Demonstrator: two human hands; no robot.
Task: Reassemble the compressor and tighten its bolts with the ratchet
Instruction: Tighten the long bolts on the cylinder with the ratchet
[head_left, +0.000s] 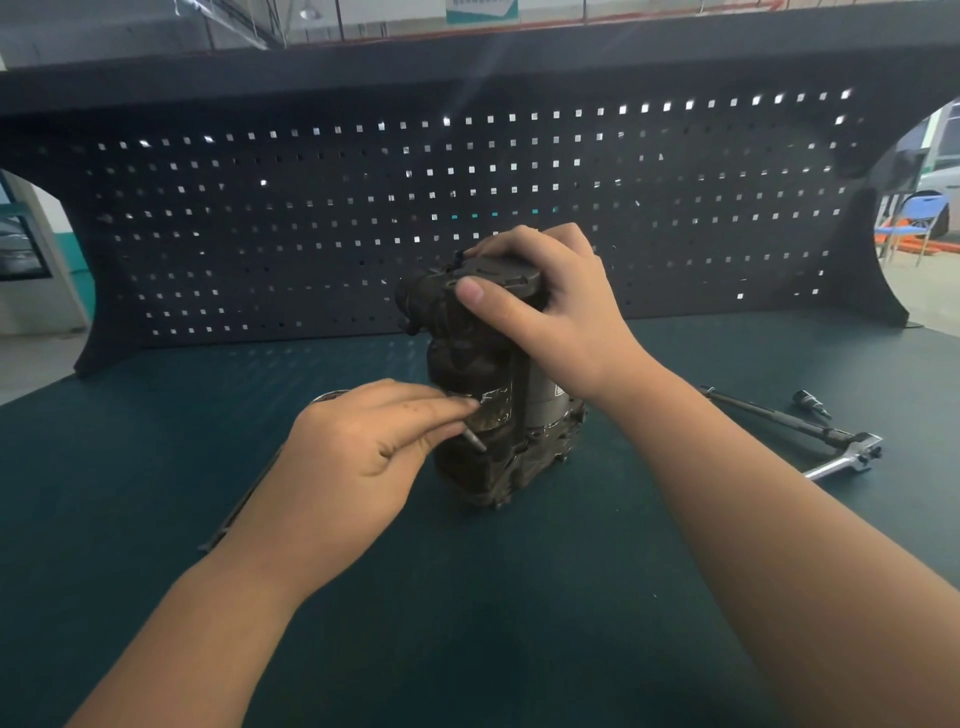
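The dark, grimy compressor (483, 415) stands upright in the middle of the green bench. My right hand (550, 306) grips its top cover, thumb on the near edge and fingers curled over the far side. My left hand (363, 452) pinches a small metal bolt (475, 440) against the compressor's lower left flank. The chrome ratchet (841, 460) lies on the bench to the right, apart from both hands.
A long dark rod (769, 415) and a small socket (811, 404) lie beside the ratchet at the right. A thin metal piece (236, 512) shows under my left forearm. A dark pegboard (467, 208) closes off the back of the bench (519, 597).
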